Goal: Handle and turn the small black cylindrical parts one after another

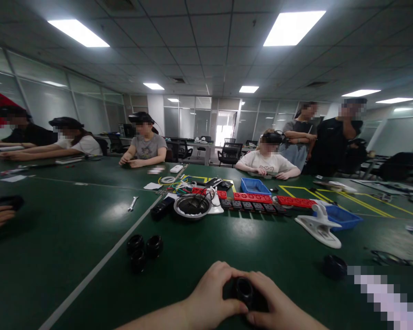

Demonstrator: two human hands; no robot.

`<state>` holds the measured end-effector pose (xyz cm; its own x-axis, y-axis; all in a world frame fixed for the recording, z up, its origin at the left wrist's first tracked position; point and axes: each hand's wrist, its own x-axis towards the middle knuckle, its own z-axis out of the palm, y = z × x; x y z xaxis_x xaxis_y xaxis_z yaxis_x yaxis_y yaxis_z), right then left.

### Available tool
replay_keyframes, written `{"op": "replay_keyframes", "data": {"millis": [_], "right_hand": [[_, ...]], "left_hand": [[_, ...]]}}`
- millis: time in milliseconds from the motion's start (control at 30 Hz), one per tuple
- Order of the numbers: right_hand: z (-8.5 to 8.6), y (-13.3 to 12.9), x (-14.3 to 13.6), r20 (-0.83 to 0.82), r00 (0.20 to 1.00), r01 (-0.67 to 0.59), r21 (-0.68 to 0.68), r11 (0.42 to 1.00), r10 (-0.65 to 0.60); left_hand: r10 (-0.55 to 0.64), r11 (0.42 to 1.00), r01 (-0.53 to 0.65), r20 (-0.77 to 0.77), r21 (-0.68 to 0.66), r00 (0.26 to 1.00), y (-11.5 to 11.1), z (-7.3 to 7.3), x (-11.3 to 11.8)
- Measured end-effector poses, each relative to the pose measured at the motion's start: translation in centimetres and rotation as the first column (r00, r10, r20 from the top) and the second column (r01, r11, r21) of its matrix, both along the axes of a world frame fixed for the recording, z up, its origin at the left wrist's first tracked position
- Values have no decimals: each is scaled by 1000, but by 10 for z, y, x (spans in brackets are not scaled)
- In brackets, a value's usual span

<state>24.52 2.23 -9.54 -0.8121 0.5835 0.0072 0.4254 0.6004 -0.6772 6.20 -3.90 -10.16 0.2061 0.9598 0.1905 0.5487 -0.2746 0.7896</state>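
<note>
**Two hands on one black ring, four more on the table**

I have two hands in my view, the left hand and the right hand, together toward the near edge of the table. Both grasp one black ring: the left fingers curl along its left and far sides, the right fingers bend around its far and right sides, and the two thumbs come close together at its near side. I can't tell whether it is touching the surface.

I count four similar black pieces apart from it. Three rings form a cluster to the left, farther from the near edge; one blurred black piece lies well to the right.

Toward the far edge I count one wrench, one metal bowl with things inside, three red strips in a row, and two blue trays: one tray nearer the far edge, another tray to its right, just behind a white stand.

Two people wearing headsets, one in grey and one in white, sit along the far edge.
</note>
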Motion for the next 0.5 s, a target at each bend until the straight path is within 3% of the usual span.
{"op": "replay_keyframes", "data": {"millis": [133, 233, 367, 500], "right_hand": [[1, 5, -1, 39, 999, 4, -31, 1000, -3], [-5, 5, -8, 114, 987, 110, 9, 994, -110], [-14, -6, -20, 137, 940, 265, 278, 923, -311], [-10, -17, -23, 103, 925, 280, 467, 839, -366]], "left_hand": [[-12, 1000, 12, 1, -10, 1000, 3, -1, -1], [9, 999, -9, -7, -39, 1000, 2, -1, 2], [144, 987, -146, -29, -64, 989, -1, -1, 9], [195, 979, -197, -35, -53, 980, -2, -1, 11]]}}
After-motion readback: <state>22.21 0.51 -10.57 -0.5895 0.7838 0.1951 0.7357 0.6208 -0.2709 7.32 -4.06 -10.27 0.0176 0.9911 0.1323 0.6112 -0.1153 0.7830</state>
